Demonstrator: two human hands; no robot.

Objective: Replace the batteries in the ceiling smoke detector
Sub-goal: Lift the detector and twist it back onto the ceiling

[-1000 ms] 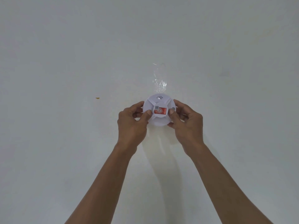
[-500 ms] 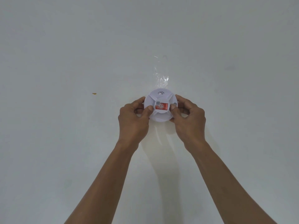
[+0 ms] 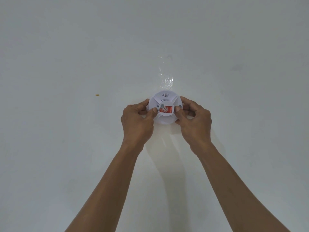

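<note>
The smoke detector [image 3: 165, 109] has turned slightly; both hands, left hand [image 3: 137, 122] and right hand [image 3: 194, 120], pinch its rim, and should twist evenly, supporting it.

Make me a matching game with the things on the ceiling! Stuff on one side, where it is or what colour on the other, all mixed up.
Things:
1. smoke detector
2. sticker
3. clear tape
4. small speck

Clues:
A. shiny, just beyond the detector
B. orange-yellow, alone off to the left
C. white and round, between both hands
D. red, on the middle of the detector

Pairs: 1-C, 2-D, 3-A, 4-B
</note>
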